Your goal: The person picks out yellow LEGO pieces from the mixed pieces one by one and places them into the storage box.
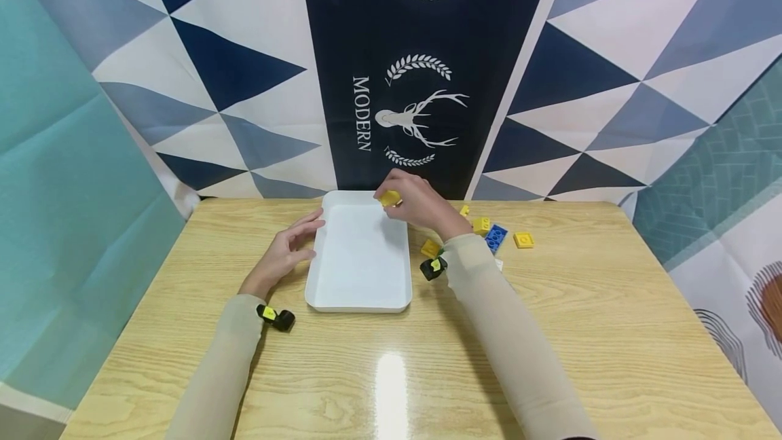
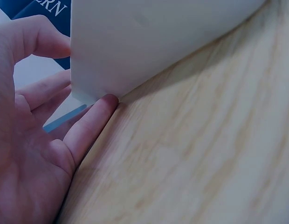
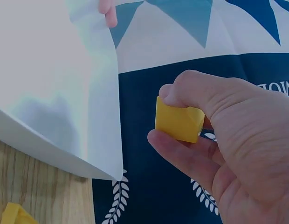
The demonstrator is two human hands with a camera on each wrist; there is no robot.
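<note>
A white tray lies on the wooden table in the head view. My right hand is over its far right corner and pinches a yellow toy brick between thumb and fingers. In the right wrist view the brick's smooth yellow side shows, beside the tray's edge. My left hand is at the tray's left side, its fingers lightly bent and spread. From the left wrist view, fingertips touch the tray's outer wall low down by the table.
Right of the tray lie a yellow brick, another yellow brick, a blue brick and a flat yellow piece. A white piece peeks out beside the right sleeve. A patterned cloth hangs behind the table.
</note>
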